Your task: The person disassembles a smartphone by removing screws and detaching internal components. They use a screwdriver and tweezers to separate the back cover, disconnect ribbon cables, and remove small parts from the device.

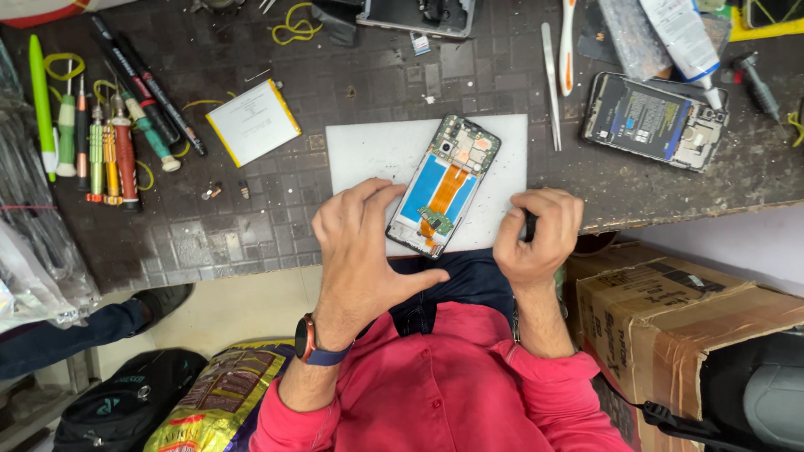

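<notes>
A dark tiled surface seen from above, with a person in a red shirt leaning over it. At far left lies a row of small screwdrivers and two black pens. Next to them sits a flat white battery with a yellow edge, lifted out and lying apart from any phone.

In the middle is a white mat. On it lies the phone, tilted, back cover off, showing a blue panel, an orange ribbon cable and a green board at the top. It looks well into disassembly: cover and battery are out, while the cable and boards are still in place.

The left hand lies open, fingers spread, thumb and fingertips touching the phone's left edge to steady it. The right hand, just right of the phone, is curled into a loose fist around a slim dark tool, mostly hidden; its tip cannot be seen.

Farther right lie white tweezers, a white tube, and a second opened phone. A cardboard box stands below the surface edge.
</notes>
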